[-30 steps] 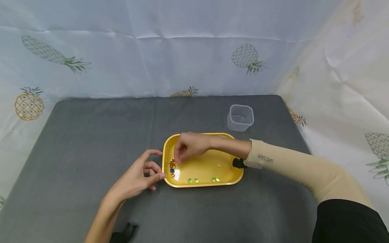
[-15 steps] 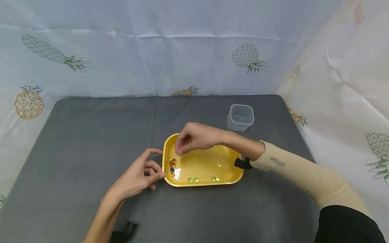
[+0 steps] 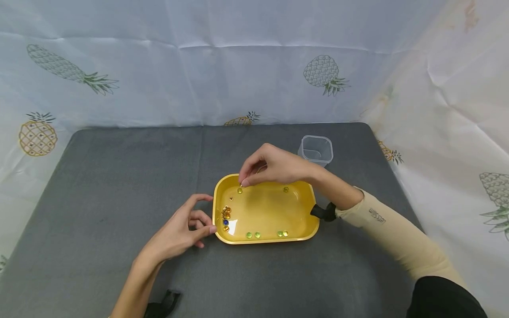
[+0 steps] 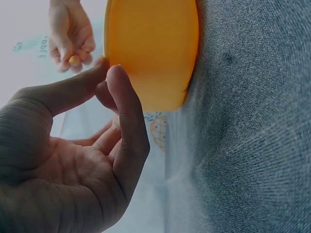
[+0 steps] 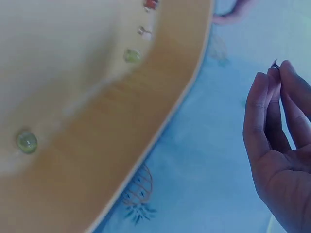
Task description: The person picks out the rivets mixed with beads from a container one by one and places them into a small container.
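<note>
My right hand is over the far rim of the yellow tray. Thumb and fingertips pinch a small piece, thin and pointed in the right wrist view, gold-coloured in the left wrist view; I cannot tell its kind. Beneath those fingertips lies a green glass bead. My left hand is at the tray's left end, thumb and index finger spread apart with their tips at the rim, the other fingers bent. Inside that end sit a cluster of small gold pieces, a blue bead and an amber bead.
Several green beads lie along the tray's near side, and another green bead is near its far side. A lone tiny gold piece rests near the cluster. Behind the tray stands a clear plastic container on the grey tabletop.
My right hand has risen from the tray's left end and moved back and to the right, pinching the small piece. The far-left green bead has come into view. My left hand stays put.
</note>
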A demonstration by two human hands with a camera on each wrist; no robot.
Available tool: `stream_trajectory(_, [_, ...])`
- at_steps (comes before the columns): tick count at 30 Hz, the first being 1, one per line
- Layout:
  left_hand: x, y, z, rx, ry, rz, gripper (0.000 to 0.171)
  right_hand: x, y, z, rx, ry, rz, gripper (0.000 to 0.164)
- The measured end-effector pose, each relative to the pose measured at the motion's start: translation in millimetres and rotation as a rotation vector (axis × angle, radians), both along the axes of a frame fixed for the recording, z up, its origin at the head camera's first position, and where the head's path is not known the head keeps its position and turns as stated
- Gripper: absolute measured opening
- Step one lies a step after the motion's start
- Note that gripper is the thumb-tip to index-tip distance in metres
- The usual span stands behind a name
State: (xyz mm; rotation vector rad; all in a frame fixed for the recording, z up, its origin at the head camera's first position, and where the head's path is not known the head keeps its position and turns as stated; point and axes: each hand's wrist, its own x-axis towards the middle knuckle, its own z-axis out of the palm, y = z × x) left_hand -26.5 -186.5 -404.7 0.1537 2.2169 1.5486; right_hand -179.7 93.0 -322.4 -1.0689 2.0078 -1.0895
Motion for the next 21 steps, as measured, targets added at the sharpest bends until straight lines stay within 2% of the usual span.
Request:
stream_trajectory(10, [-0.4, 2.0, -0.8, -0.012, 0.000, 0.016, 0.071, 0.7, 28.4, 12.3, -0.041, 0.091, -0.160, 0.008])
stream_trajectory(21, [-0.5, 3.5, -2.9, -0.015, 0.004, 0.019, 0.072, 3.6, 63.2, 6.6, -0.083, 0.110, -0.332, 0.010])
